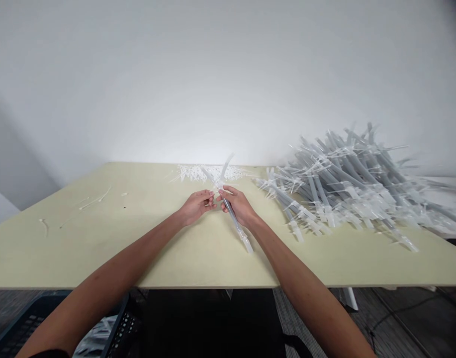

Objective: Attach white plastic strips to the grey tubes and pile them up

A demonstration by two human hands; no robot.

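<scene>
My right hand (237, 203) is closed around a grey, translucent plastic tube (231, 214). The tube slants toward me, ending in a whitish connector (246, 243) above the table, and splits into two thinner branches beyond my fingers. My left hand (198, 205) sits just left of the tube's fork, thumb and fingertips pinched together. Whatever lies in that pinch is too small to make out. Behind both hands is a loose heap of white cable ties (196, 172), partly hidden by the tube's branches.
A large pile of similar tubes with ties and connectors (347, 174) covers the table's right side. Loose tie scraps (97, 200) lie at the left on the pale yellow table (119, 258). Below the front edge stands a dark plastic basket (118, 328) with clear pieces inside.
</scene>
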